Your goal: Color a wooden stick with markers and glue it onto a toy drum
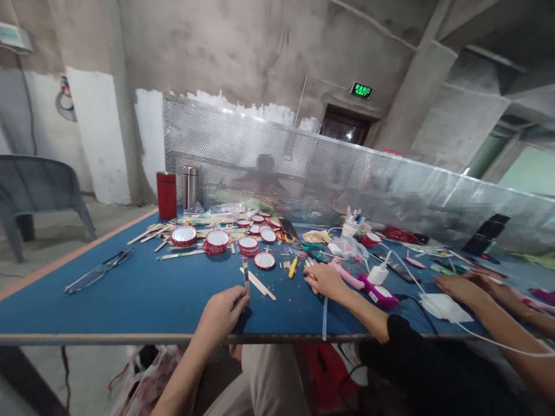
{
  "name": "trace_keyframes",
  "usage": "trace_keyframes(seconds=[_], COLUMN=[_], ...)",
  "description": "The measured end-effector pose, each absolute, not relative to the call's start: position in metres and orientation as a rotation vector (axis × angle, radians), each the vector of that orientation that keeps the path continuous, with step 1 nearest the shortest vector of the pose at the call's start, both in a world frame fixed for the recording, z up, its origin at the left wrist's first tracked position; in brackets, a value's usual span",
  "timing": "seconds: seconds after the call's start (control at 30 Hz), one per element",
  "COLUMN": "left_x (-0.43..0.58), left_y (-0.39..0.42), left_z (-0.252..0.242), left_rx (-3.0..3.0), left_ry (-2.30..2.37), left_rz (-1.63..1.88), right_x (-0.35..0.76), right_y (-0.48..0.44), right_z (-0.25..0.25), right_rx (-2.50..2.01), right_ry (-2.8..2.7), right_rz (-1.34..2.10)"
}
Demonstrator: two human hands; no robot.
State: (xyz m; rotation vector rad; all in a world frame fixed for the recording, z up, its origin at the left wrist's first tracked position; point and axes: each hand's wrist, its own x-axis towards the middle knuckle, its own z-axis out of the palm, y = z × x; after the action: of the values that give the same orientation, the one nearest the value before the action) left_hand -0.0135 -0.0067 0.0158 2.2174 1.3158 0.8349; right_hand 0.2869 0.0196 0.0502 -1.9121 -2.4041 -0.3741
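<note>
My left hand is closed on a wooden stick with coloured bands, held upright near the table's front edge. To its right, my right hand rests low over the table with bent fingers, beside small wooden pieces and a yellow tool; what its fingertips grip, if anything, is too small to tell. Two plain wooden sticks lie between the hands. Behind them sit round white-topped pieces with red rims, one of them a disc just beyond the sticks. A pink glue gun lies past my right wrist.
Glasses lie at the left on the blue table. A red flask and a steel flask stand at the back left. A purple device, white plug and cables lie at right. Another person's hands work farther right.
</note>
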Motion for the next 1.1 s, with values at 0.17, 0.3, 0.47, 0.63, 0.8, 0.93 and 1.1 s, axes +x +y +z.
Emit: trace_keyframes(seconds=[0.17,0.3,0.47,0.63,0.8,0.93,1.1], left_x=[-0.014,-0.014,-0.013,-0.012,-0.01,-0.011,-0.013], left_y=[-0.007,-0.006,-0.004,-0.004,-0.005,-0.005,-0.005], left_z=[0.015,0.013,0.011,0.011,0.013,0.012,0.009], left_rx=[2.231,2.231,2.239,2.26,2.263,2.31,2.339], left_ry=[1.311,1.303,1.309,1.353,1.402,1.357,1.328], left_rz=[0.82,0.836,0.817,0.785,0.702,0.689,0.684], right_x=[0.273,0.252,0.26,0.25,0.202,0.166,0.136], right_y=[0.014,0.02,0.035,0.013,-0.03,-0.043,-0.036], right_z=[0.045,0.037,0.047,0.057,0.046,0.032,0.017], right_rx=[-1.818,-1.724,-1.756,-1.683,-1.402,-1.375,-1.387], right_ry=[-2.445,-2.542,-2.49,-2.403,-2.243,-1.958,-1.648], right_rz=[-0.469,-0.522,-0.556,-0.525,-0.315,0.145,0.556])
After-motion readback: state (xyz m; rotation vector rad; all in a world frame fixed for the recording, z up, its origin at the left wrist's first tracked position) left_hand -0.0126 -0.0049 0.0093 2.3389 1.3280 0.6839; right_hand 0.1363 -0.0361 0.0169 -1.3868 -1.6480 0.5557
